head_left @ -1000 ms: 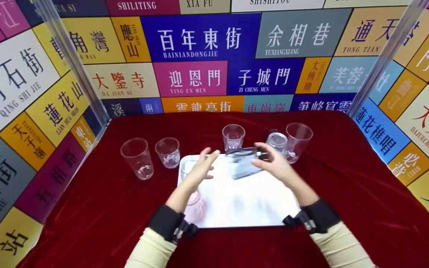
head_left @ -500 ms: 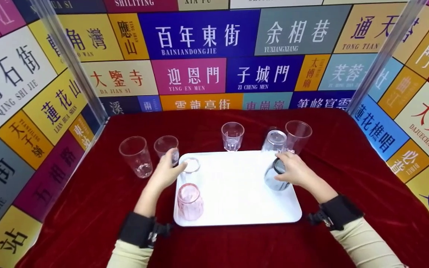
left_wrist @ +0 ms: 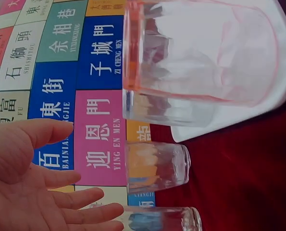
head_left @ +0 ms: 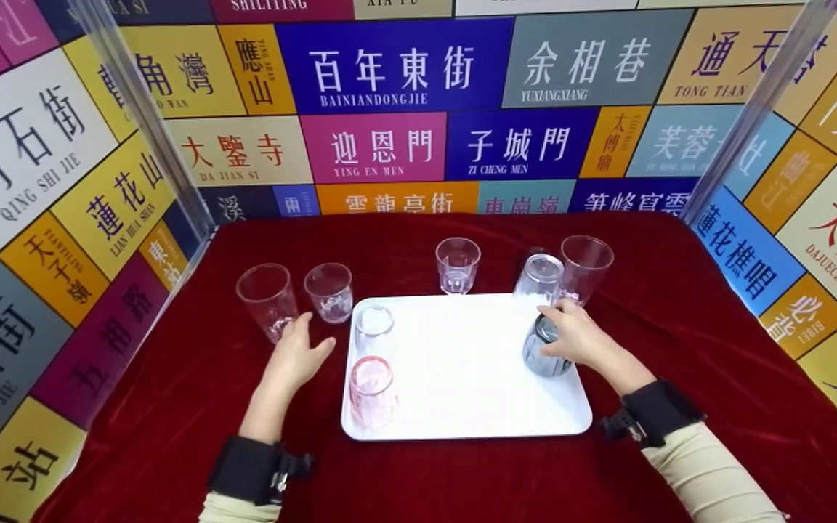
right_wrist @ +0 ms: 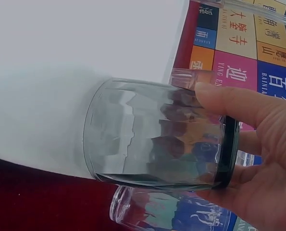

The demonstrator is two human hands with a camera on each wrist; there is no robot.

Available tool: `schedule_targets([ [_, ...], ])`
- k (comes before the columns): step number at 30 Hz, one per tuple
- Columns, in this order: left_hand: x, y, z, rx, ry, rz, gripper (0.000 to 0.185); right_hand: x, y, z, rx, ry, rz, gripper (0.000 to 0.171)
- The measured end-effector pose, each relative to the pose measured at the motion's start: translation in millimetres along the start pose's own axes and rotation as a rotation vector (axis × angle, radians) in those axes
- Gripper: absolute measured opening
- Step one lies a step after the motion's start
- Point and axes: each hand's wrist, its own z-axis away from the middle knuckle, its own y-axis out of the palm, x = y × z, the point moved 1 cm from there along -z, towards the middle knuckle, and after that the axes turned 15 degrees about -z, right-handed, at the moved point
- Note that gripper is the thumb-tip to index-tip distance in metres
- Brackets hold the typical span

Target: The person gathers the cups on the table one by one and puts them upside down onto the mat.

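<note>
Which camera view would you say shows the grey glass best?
The right wrist view: the grey glass fills it, gripped by the right hand. The head view shows it small on the white tray; the left wrist view misses it.

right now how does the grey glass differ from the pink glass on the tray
The grey glass is smoky dark and sits at the white tray's right edge, gripped by the right hand. The pink glass is pale rose, at the left front, untouched. Both stand upside down on the tray.
</note>
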Motion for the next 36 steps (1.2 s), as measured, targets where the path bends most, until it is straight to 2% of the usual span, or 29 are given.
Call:
schedule_targets([
  [9, 7.7, 2.7, 2.5, 0.03, -0.027, 0.019, 0.063, 1, 1, -3, 0.026, 0.022, 0.003, 0.068],
  [17, 10.1, 4.6, 4.0, 0.015, -0.019, 0.024, 0.062, 2, 1, -6, 0.034, 0.032, -0.009, 0.069],
  [36, 14.9, 10.3, 4.7, 0.038, -0.018, 0.011, 0.062, -5, 7, -4, 0.042, 0.063, -0.037, 0.073],
])
